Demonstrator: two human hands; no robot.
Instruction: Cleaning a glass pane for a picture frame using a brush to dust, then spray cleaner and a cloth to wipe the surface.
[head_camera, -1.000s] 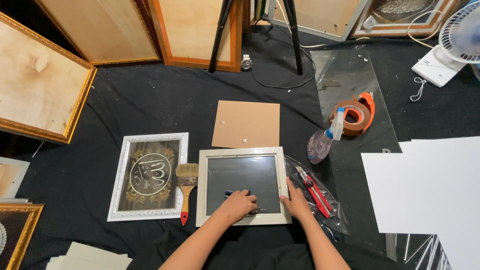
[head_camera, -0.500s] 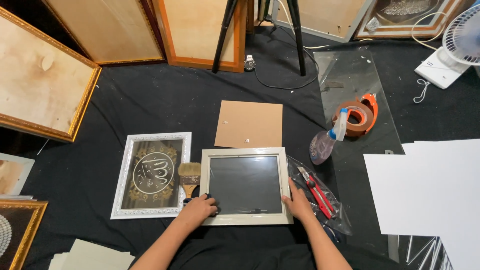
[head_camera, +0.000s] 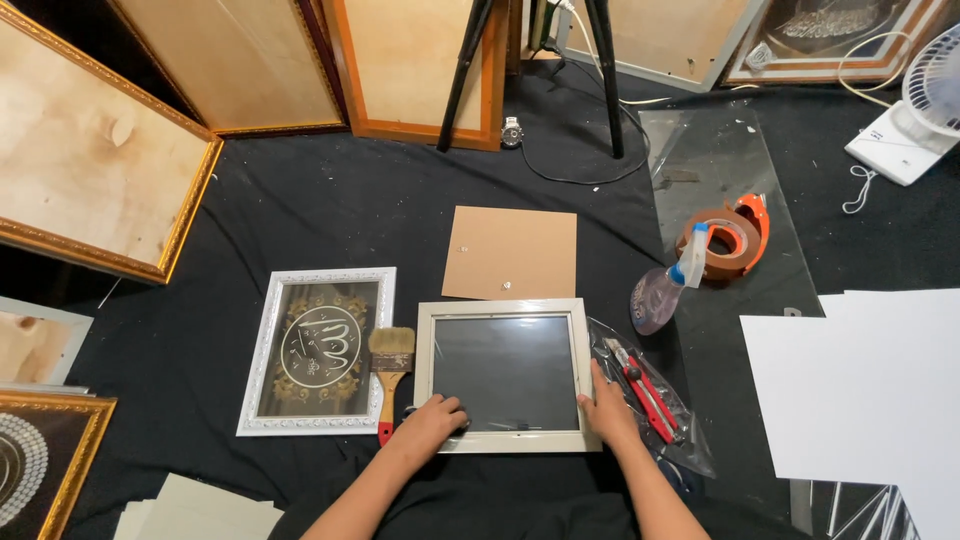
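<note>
Two hands grip one pale square frame (head_camera: 507, 375), which lies flat near the front edge of the black cloth (head_camera: 330, 220). The left hand (head_camera: 432, 420) closes over the frame's lower left corner. The right hand (head_camera: 606, 412) clasps its lower right edge. A paintbrush (head_camera: 390, 362) lies just left; red pliers (head_camera: 640, 388) lie just right.

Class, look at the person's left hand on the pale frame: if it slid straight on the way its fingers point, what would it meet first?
The left hand points up-right across the frame's dark glass; it would probably meet the frame's far edge first.
</note>
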